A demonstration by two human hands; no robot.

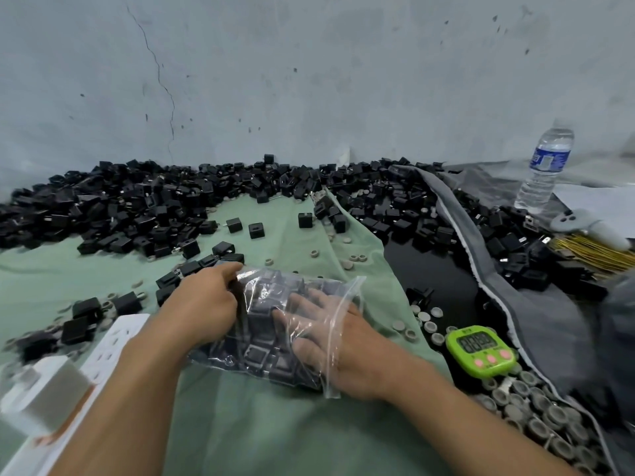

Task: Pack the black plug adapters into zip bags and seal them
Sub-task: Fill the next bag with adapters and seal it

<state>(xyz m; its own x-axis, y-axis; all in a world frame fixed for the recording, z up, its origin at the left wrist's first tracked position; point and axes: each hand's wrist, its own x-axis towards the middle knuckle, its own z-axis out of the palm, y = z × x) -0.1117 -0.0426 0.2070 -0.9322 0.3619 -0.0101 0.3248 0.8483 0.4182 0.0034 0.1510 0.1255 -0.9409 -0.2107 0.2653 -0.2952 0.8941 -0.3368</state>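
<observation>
A clear zip bag lies on the green cloth in front of me, with several black plug adapters packed inside. My right hand is pushed in through the bag's open mouth on the right. Its fingers are spread flat on the adapters and show through the plastic. My left hand grips the bag's left edge with curled fingers. A large pile of loose black adapters stretches along the wall at the back, and single ones are scattered near my left hand.
A white power strip lies at the lower left. A green timer and several grey caps sit to the right. A water bottle, gold ties and a grey cloth are at the far right.
</observation>
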